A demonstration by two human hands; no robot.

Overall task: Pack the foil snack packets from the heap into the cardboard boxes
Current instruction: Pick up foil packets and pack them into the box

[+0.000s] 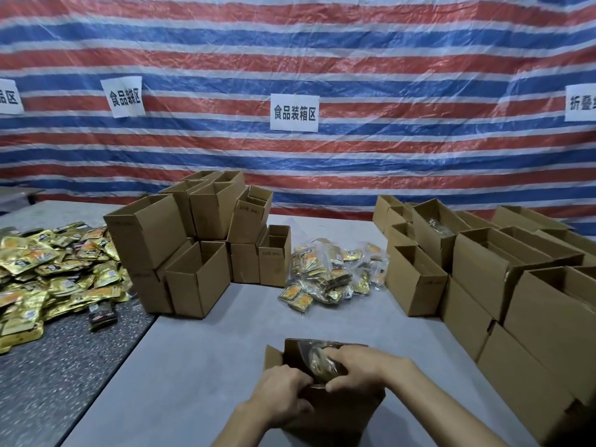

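Observation:
A small open cardboard box (325, 411) stands on the grey table right in front of me. A clear bag of gold foil packets (317, 362) sticks out of its top. My left hand (283, 395) grips the box's near left rim, fingers curled over the edge. My right hand (361, 366) lies over the bag with fingers curled on it, inside the box opening. A smaller heap of bagged foil packets (335, 272) lies mid-table. A big heap of loose gold packets (54, 272) covers the darker table at left.
Empty open boxes (193, 240) are stacked at centre left. More boxes (483, 262), some holding packets, are stacked along the right edge. A striped tarp (354, 59) with paper signs hangs behind. The grey table (209, 350) shows bare surface around the box in front.

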